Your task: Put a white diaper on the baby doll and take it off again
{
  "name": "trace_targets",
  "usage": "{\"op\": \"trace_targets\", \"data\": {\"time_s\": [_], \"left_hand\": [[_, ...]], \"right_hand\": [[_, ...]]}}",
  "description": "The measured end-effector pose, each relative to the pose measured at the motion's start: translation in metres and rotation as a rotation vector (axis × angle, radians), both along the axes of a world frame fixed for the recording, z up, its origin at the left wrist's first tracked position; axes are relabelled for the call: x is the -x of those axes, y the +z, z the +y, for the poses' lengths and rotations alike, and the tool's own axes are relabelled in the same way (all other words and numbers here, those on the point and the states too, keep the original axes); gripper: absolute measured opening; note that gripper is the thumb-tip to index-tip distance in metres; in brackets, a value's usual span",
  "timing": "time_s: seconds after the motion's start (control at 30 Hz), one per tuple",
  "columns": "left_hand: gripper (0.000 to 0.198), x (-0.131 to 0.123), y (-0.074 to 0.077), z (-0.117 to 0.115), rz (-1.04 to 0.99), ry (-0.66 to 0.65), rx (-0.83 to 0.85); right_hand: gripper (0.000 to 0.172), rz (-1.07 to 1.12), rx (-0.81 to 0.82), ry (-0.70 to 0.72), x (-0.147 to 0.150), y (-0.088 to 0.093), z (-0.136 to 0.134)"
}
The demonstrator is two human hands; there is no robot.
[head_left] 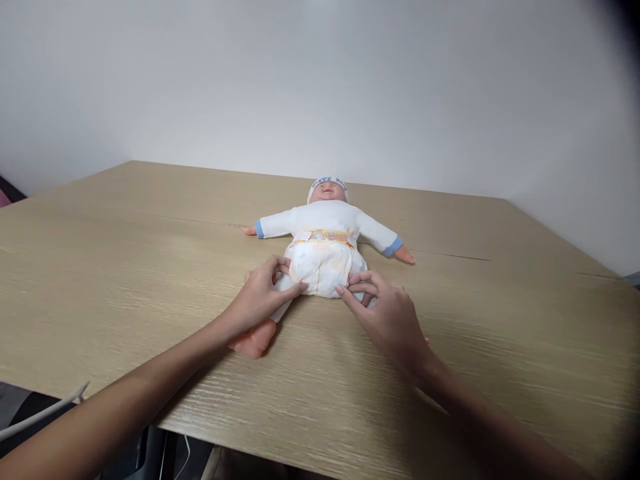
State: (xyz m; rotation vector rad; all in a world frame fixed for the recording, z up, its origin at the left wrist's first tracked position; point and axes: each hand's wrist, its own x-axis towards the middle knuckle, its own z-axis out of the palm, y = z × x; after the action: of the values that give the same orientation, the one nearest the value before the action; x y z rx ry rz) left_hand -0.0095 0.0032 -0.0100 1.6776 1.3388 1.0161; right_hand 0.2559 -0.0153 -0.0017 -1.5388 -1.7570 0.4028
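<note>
A baby doll point(327, 217) lies on its back in the middle of the wooden table point(150, 267), arms spread, in a white top with blue cuffs and a white cap. A white diaper point(320, 267) with an orange printed waistband is wrapped round its hips. My left hand point(263, 297) pinches the diaper's edge at the doll's right leg, fingers curled. My right hand point(385, 310) does the same at the other leg opening, fingertips pressed on the diaper's lower edge. One doll foot point(253, 340) shows under my left wrist; the other leg is hidden by my right hand.
The light wood table has a seam running across it behind the doll. A plain white wall stands behind. A white cable point(45, 410) and dark floor show below the table's near left edge.
</note>
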Motion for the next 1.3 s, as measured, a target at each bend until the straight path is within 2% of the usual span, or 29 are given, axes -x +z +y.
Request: {"op": "trace_targets", "data": {"time_s": [0.1, 0.2, 0.3, 0.37, 0.43, 0.57, 0.63, 0.7, 0.77, 0.87, 0.97, 1.1, 1.3], "left_hand": [[0.043, 0.0, 0.003, 0.004, -0.006, -0.026, 0.033], [0.043, 0.001, 0.005, 0.009, -0.163, -0.051, 0.15], [0.056, 0.002, 0.004, 0.011, -0.37, -0.016, 0.331], [0.063, 0.003, 0.003, 0.01, -0.423, 0.01, 0.375], [0.06, 0.003, 0.002, 0.007, -0.363, 0.012, 0.306], [0.044, 0.001, 0.005, 0.0, -0.042, -0.009, 0.069], [0.04, 0.0, 0.008, -0.001, 0.093, 0.004, 0.019], [0.041, -0.001, 0.01, 0.001, 0.1, 0.004, 0.036], [0.045, 0.0, 0.012, 0.005, -0.077, -0.036, 0.139], [0.054, 0.005, 0.014, 0.014, -0.41, -0.123, 0.401], [0.062, 0.011, 0.014, 0.018, -0.552, -0.101, 0.56], [0.068, 0.011, 0.007, 0.008, -0.58, 0.047, 0.494], [0.047, 0.005, 0.001, -0.008, -0.395, 0.021, 0.296]], "right_hand": [[0.028, -0.018, -0.001, 0.037, 0.0, 0.005, 0.0], [0.029, 0.021, 0.036, 0.085, 0.001, 0.009, -0.001], [0.028, 0.032, 0.06, 0.103, 0.001, 0.012, 0.0], [0.027, 0.023, 0.068, 0.096, 0.001, 0.012, 0.0], [0.028, 0.012, 0.072, 0.088, 0.001, 0.012, 0.0], [0.03, 0.011, 0.078, 0.088, 0.003, 0.01, 0.001], [0.03, 0.02, 0.07, 0.089, 0.003, 0.01, 0.001], [0.029, 0.017, 0.056, 0.092, 0.003, 0.009, 0.001], [0.03, 0.014, 0.048, 0.094, 0.003, 0.009, 0.001], [0.031, 0.031, 0.061, 0.09, 0.003, 0.009, 0.0], [0.03, 0.073, 0.091, 0.091, 0.004, 0.01, -0.001], [0.03, 0.088, 0.128, 0.103, 0.003, 0.012, -0.003], [0.026, 0.076, 0.138, 0.13, 0.002, 0.014, -0.005]]}}
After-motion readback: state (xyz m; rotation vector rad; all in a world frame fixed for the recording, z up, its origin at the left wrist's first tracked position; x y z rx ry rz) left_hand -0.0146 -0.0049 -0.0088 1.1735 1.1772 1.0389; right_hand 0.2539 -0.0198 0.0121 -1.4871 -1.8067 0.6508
